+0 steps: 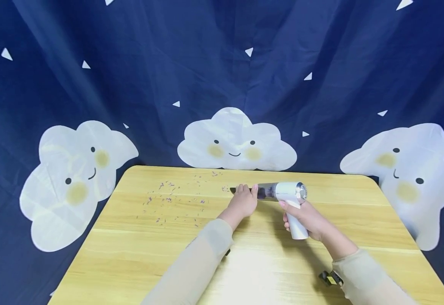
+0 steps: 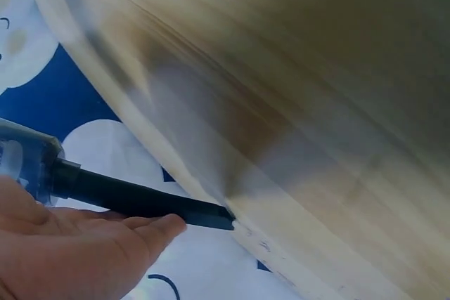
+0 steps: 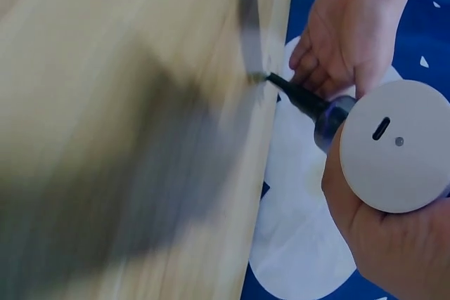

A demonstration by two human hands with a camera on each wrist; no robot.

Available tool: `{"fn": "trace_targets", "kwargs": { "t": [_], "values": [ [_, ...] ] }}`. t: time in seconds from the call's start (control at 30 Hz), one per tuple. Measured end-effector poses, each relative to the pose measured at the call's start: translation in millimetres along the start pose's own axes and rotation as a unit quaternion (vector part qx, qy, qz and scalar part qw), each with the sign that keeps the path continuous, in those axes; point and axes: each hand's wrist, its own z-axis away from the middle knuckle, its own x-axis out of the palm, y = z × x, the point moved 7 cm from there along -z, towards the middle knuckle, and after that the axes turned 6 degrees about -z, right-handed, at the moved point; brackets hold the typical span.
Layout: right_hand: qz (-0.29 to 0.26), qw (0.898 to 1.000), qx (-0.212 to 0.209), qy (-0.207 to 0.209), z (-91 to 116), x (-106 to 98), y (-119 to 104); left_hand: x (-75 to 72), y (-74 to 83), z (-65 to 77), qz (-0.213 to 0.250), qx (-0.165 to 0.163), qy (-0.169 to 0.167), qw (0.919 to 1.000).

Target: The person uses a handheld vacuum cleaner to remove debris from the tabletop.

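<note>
My right hand [image 1: 306, 218] grips the white handle of a handheld vacuum cleaner [image 1: 288, 190], which has a see-through dust cup [image 1: 266, 191] and a narrow black nozzle [image 2: 140, 196]. The nozzle points left, its tip close to the tabletop. Over the nozzle lies my left hand [image 1: 242, 202], palm down, with fingers touching it and thumb beside the dust cup. No finger of that hand wraps around the nozzle's underside in the left wrist view. The round white handle end [image 3: 395, 147] fills much of the right wrist view. Small purple scraps [image 1: 168, 200] are scattered left of the nozzle.
The wooden table [image 1: 123, 250] has rounded far corners. Behind it hangs a dark blue curtain [image 1: 214, 76] with smiling white clouds. A small black device [image 1: 330, 278] is attached at the right sleeve.
</note>
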Motion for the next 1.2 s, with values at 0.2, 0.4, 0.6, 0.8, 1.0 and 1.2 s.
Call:
{"fn": "trace_targets", "kwargs": {
  "t": [0.2,0.4,0.6,0.8,1.0,1.2],
  "values": [
    [0.0,1.0,-0.013,0.024,-1,8,-2,-2.2,-7.5,-4.9,0.016,0.019,-0.011,0.9996],
    [0.01,0.998,-0.018,0.053,-6,14,-2,-0.9,-15.7,-12.1,0.037,0.03,-0.019,0.9987],
    [0.013,0.997,-0.021,0.07,-15,18,1,-3.5,-22.1,-17.8,0.052,0.036,-0.016,0.9979],
    [0.0,0.998,-0.018,0.059,-23,18,1,-9.4,-23.5,-20.8,0.039,0.032,-0.011,0.9987],
    [-0.014,0.999,-0.01,0.039,-27,15,-2,-14.2,-21.2,-20.6,0.024,0.018,-0.009,0.9995],
    [-0.002,1.0,-0.004,0.017,-24,16,-4,-11.4,-24.0,-16.0,0.033,-0.005,-0.014,0.9993]
  ]
}}
